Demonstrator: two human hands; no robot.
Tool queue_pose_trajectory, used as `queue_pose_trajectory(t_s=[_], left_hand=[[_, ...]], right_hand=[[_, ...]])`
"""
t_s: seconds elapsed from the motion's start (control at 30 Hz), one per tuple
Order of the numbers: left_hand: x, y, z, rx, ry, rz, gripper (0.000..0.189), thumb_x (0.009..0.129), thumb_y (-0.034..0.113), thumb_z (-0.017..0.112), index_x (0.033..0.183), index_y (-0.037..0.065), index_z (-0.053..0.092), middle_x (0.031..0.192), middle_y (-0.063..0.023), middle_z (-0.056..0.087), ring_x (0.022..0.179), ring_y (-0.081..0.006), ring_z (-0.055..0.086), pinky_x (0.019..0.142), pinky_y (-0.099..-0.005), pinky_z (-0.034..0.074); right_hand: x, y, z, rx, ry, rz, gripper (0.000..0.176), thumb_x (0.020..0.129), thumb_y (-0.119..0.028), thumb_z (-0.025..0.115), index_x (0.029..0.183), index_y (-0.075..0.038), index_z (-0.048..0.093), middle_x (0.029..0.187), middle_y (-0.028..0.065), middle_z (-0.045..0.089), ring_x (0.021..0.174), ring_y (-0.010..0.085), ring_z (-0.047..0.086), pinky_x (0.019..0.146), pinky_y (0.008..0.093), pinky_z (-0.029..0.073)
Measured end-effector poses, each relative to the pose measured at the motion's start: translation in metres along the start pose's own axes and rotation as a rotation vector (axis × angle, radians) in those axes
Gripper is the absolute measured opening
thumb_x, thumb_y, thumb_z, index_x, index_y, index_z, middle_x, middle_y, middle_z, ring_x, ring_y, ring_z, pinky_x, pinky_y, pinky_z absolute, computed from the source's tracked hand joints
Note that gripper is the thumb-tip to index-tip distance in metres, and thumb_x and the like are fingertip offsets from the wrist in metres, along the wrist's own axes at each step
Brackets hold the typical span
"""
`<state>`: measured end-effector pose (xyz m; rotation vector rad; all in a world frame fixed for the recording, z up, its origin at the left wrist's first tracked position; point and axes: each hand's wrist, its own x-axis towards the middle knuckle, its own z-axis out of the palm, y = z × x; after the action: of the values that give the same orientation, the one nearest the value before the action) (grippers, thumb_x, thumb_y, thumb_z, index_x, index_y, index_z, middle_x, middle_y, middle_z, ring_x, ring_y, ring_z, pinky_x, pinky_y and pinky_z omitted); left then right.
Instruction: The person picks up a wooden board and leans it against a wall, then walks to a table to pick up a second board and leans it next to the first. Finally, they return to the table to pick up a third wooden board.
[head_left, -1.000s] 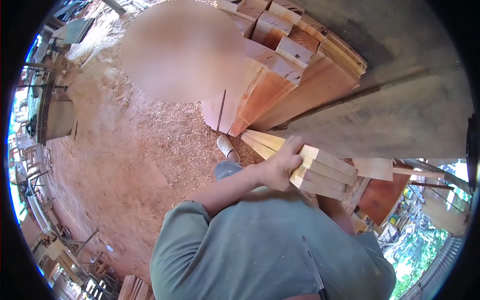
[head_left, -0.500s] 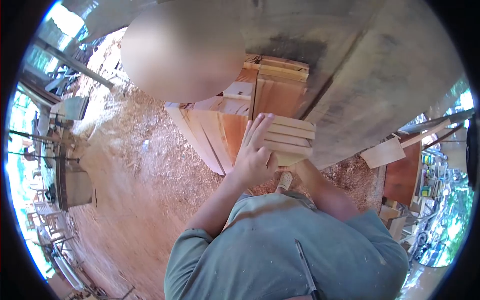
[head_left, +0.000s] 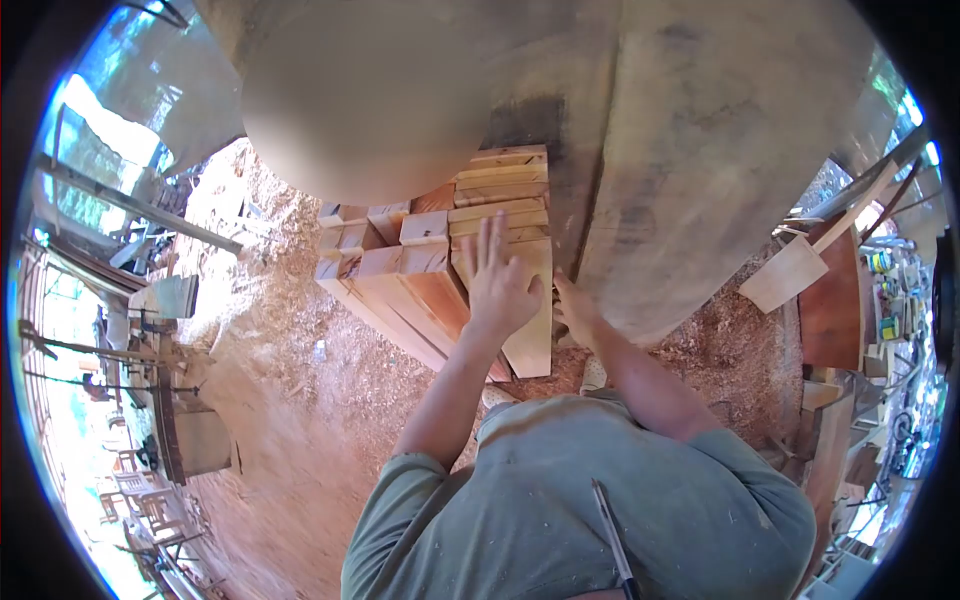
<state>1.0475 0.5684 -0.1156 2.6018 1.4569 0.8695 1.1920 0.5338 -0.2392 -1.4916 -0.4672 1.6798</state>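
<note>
A group of pale wooden boards [head_left: 525,310] stands on end between my hands, their top ends facing me. My left hand [head_left: 502,290] is spread over these boards, fingers stretched out and touching them near the top. At their right side is my right hand [head_left: 575,308], its fingers straightish and against the board edges; some of the fingertips are hidden. To the left, more upright wooden blocks and planks [head_left: 395,285] stand packed against the group, some of them reddish.
A large grey-brown slab surface [head_left: 690,170] rises ahead and to the right of the boards. Wood shavings [head_left: 320,350] cover the ground. A loose board [head_left: 785,275] leans at the right, near a reddish panel [head_left: 832,300]. A blurred round patch hides the upper middle.
The pale boards have moved away from my body and now line up with the packed stack. My left hand has opened wider over them, and my right hand has come up along their side.
</note>
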Motion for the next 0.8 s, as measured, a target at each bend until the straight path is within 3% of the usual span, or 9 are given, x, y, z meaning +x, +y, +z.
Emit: queue_pose_trajectory(t_s=[0.03,0.13,0.23,0.33,0.43,0.57,0.63,0.73,0.8], left_hand=[[0.005,0.001,-0.005,0.047,0.042,-0.073,0.031,0.063,0.024,0.074,0.071,-0.003,0.062,0.146,-0.0231,0.033,0.137,-0.0392,0.028,0.111,-0.0551,0.021],[0.021,-0.019,-0.003,0.103,-0.014,-0.100,0.039,0.059,0.031,0.078,0.075,-0.003,0.064,0.146,-0.0226,0.033,0.136,-0.0385,0.030,0.111,-0.0529,0.022],[0.019,-0.022,0.000,0.039,-0.043,-0.020,0.044,0.058,0.033,0.079,0.078,-0.004,0.065,0.145,-0.0227,0.035,0.135,-0.0379,0.032,0.112,-0.0497,0.024],[0.019,-0.014,-0.001,0.009,-0.098,0.005,0.045,0.059,0.034,0.077,0.084,-0.003,0.068,0.145,-0.0222,0.035,0.135,-0.0369,0.033,0.113,-0.0464,0.024],[0.020,-0.011,0.007,-0.016,-0.022,0.060,0.046,0.059,0.035,0.078,0.084,-0.002,0.068,0.143,-0.0221,0.038,0.133,-0.0375,0.035,0.112,-0.0476,0.024],[0.024,-0.024,0.005,0.029,-0.095,0.095,0.047,0.059,0.036,0.079,0.084,-0.002,0.068,0.142,-0.0230,0.039,0.133,-0.0376,0.035,0.112,-0.0496,0.024],[0.026,-0.028,-0.006,0.046,-0.112,0.042,0.054,0.060,0.034,0.082,0.092,-0.005,0.066,0.143,-0.0226,0.038,0.133,-0.0356,0.036,0.111,-0.0527,0.023],[0.035,-0.036,-0.001,0.036,-0.116,0.047,0.054,0.062,0.038,0.081,0.088,-0.006,0.064,0.142,-0.0241,0.038,0.132,-0.0396,0.035,0.109,-0.0559,0.023],[0.035,-0.036,0.003,0.014,-0.080,0.035,0.055,0.063,0.040,0.081,0.087,-0.007,0.064,0.141,-0.0248,0.038,0.132,-0.0412,0.035,0.109,-0.0560,0.024]], right_hand=[[-0.001,-0.001,0.000,-0.029,-0.018,-0.053,0.075,0.092,-0.059,0.045,0.132,0.004,0.047,0.131,0.0187,0.051,0.121,0.0287,0.048,0.101,0.0358,0.037],[0.014,0.004,-0.004,-0.049,-0.063,-0.246,0.079,0.092,-0.062,0.042,0.136,0.003,0.042,0.138,0.0152,0.045,0.126,0.0258,0.041,0.106,0.0385,0.030],[0.072,0.039,-0.012,-0.105,-0.005,-0.066,0.076,0.093,-0.061,0.041,0.132,0.004,0.047,0.131,0.0137,0.052,0.120,0.0205,0.045,0.102,0.0340,0.034],[0.046,0.030,-0.003,0.127,-0.033,-0.210,0.074,0.094,-0.061,0.039,0.131,0.002,0.048,0.131,0.0136,0.051,0.119,0.0207,0.047,0.102,0.0348,0.035],[0.007,-0.001,0.000,0.174,-0.032,-0.101,0.074,0.095,-0.061,0.037,0.132,0.002,0.047,0.131,0.0131,0.051,0.120,0.0214,0.047,0.102,0.0347,0.035],[0.086,0.056,-0.014,0.155,-0.117,-0.034,0.074,0.095,-0.060,0.036,0.137,0.000,0.041,0.135,0.0128,0.047,0.125,0.0216,0.043,0.105,0.0350,0.031],[0.104,0.065,-0.001,0.029,-0.312,-0.365,0.072,0.096,-0.058,0.033,0.142,-0.002,0.034,0.140,0.0128,0.042,0.130,0.0220,0.038,0.109,0.0347,0.027],[0.006,-0.012,0.019,-0.062,-0.030,-0.415,0.057,0.099,-0.045,0.042,0.137,-0.003,0.042,0.136,0.0106,0.046,0.129,0.0193,0.038,0.108,0.0314,0.028],[0.025,0.002,0.015,-0.071,-0.077,-0.392,0.057,0.099,-0.044,0.042,0.138,-0.003,0.041,0.138,0.0107,0.044,0.130,0.0193,0.037,0.109,0.0313,0.027]])
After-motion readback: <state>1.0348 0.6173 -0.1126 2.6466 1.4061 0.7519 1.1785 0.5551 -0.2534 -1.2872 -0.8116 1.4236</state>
